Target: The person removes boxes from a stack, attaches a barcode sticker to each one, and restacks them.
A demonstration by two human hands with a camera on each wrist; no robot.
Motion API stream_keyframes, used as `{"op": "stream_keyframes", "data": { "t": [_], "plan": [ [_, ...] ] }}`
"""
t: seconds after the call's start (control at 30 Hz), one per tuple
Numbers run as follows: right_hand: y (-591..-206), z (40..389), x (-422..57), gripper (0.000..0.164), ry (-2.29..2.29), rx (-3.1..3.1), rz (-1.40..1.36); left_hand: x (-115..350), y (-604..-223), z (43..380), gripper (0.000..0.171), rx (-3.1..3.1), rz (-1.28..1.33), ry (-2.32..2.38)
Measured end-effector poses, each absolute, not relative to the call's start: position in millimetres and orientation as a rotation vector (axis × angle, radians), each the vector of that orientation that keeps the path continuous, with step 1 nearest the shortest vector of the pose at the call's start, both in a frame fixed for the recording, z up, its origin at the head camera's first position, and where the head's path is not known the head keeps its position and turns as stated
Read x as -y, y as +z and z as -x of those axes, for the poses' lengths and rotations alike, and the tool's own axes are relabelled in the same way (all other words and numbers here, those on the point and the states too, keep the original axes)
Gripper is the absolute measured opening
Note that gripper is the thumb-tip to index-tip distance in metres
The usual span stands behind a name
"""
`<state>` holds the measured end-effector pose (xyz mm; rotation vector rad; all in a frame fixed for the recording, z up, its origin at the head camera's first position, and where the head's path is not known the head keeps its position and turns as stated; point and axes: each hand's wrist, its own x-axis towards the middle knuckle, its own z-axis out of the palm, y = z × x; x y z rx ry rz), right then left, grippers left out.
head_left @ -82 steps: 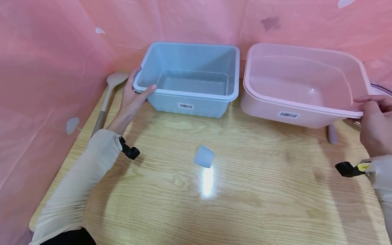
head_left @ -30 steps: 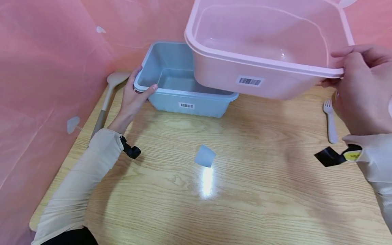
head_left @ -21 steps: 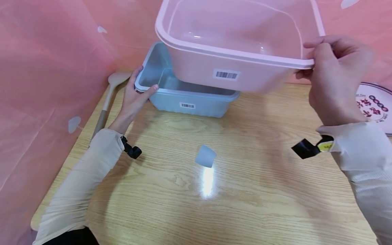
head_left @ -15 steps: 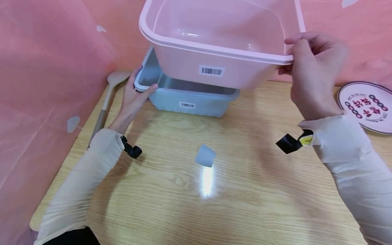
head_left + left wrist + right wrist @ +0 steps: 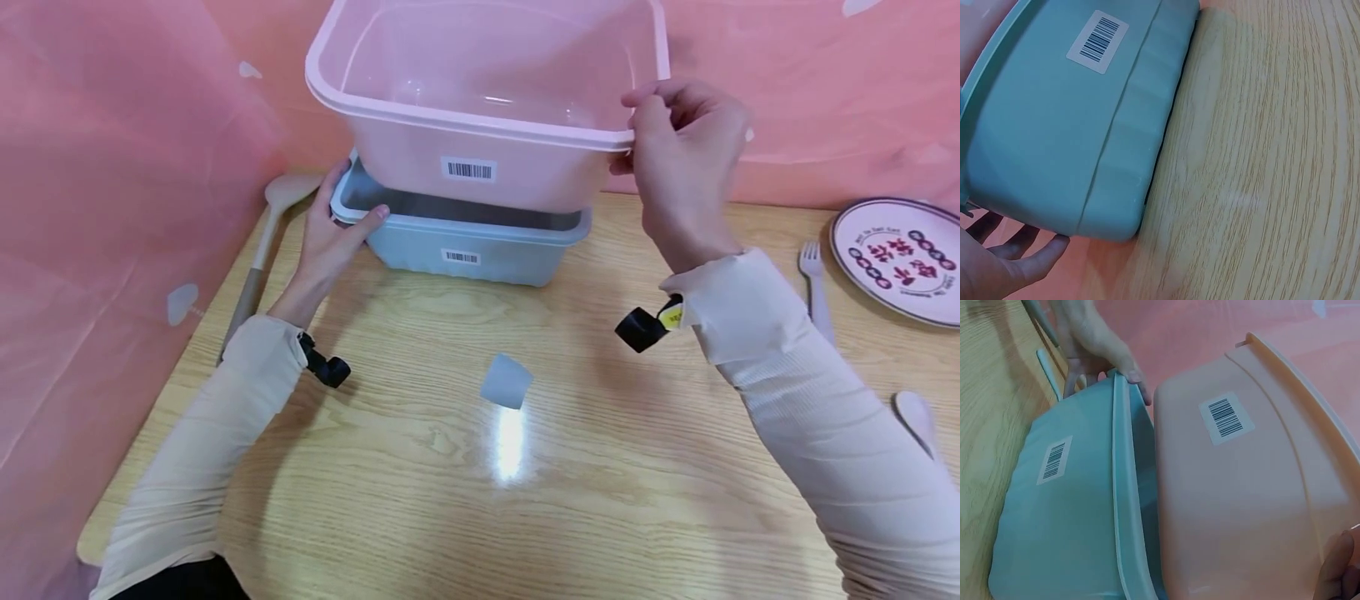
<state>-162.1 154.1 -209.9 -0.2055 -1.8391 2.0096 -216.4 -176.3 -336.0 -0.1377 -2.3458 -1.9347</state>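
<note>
A light blue plastic basin (image 5: 495, 254) with a barcode sticker stands on the table, at the back in the head view. My left hand (image 5: 330, 237) grips its left front corner, thumb over the rim and fingers along the outer side. Over it hangs a pink plastic basin (image 5: 420, 154), slightly tilted, its bottom overlapping the blue basin's opening. My right hand (image 5: 686, 167) pinches the pink basin's right front corner, thumb outside the rim. In the right wrist view the pink basin's underside (image 5: 1222, 494) is right at the blue rim (image 5: 1125, 487). The pink basin's inside looks bare.
A long-handled beige spoon (image 5: 260, 250) lies left of the basins. On the right are a fork (image 5: 817, 287), a white plate (image 5: 855, 229) with red lettering and a spoon (image 5: 913, 417) partly behind my sleeve. A pale blue-grey patch (image 5: 506, 381) lies mid-table. Pink sheeting (image 5: 810, 100) walls the back.
My right hand has lifted the pink basin off the table on the right and carried it left over the blue basin. The fork and plate are uncovered. My left hand keeps its grip.
</note>
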Motion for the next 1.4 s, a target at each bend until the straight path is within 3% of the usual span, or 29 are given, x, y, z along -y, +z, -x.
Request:
{"op": "stream_keyframes", "data": {
  "t": [0.53,0.87,1.4],
  "plan": [
    [-236,173,-139,0.025,1.820,2.100,0.251,173,-339,216,0.086,2.295,0.190,-1.900],
    [-256,170,-134,0.024,1.685,2.229,0.258,170,-341,213,0.071,2.207,0.272,-1.998],
    [-271,165,-127,0.020,1.641,2.291,0.217,175,-340,211,0.070,2.229,0.284,-1.922]
  ]
}}
